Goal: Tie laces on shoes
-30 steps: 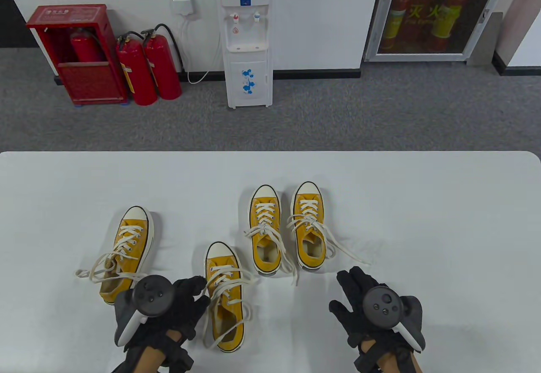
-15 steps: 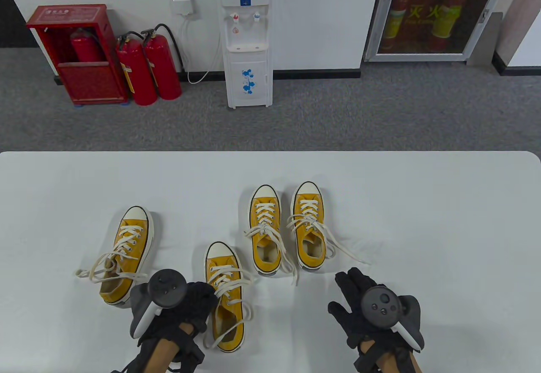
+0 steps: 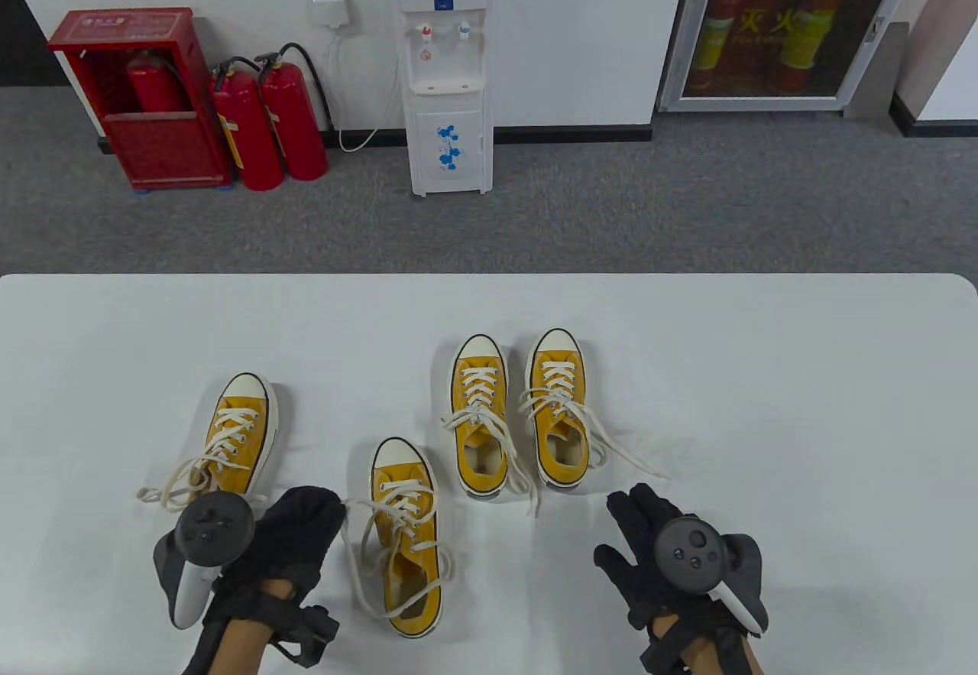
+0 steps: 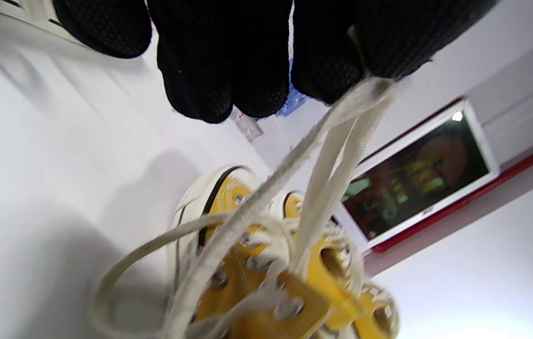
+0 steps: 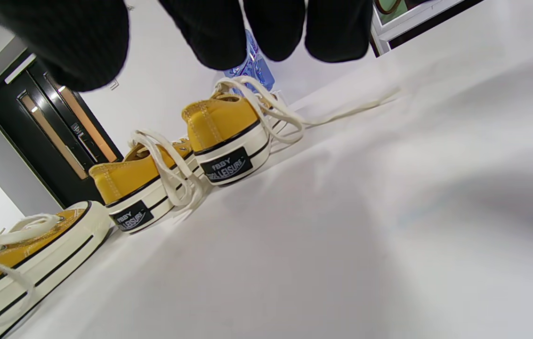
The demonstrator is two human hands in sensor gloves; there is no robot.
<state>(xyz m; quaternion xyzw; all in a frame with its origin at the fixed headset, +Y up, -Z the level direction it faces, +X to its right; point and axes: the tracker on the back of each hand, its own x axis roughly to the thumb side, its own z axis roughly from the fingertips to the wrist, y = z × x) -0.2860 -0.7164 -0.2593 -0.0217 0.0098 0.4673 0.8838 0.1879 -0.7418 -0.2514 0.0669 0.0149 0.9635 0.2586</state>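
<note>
Several yellow canvas shoes with white laces stand on the white table. The nearest shoe sits at the front centre, its laces untied. My left hand lies just left of it and pinches a loop of that lace, pulled out to the left. My right hand hovers over the table with fingers spread and straight, holding nothing, just in front of the right pair of shoes. That pair's heels show in the right wrist view.
A fourth shoe stands at the left, its loose lace trailing toward the table's left side. A loose lace end from the right pair lies on the table near my right hand. Beyond the table stand a water dispenser and fire extinguishers.
My left hand has moved left and away from the front shoe, drawing its lace out into a wide loop. My right hand has stayed in place.
</note>
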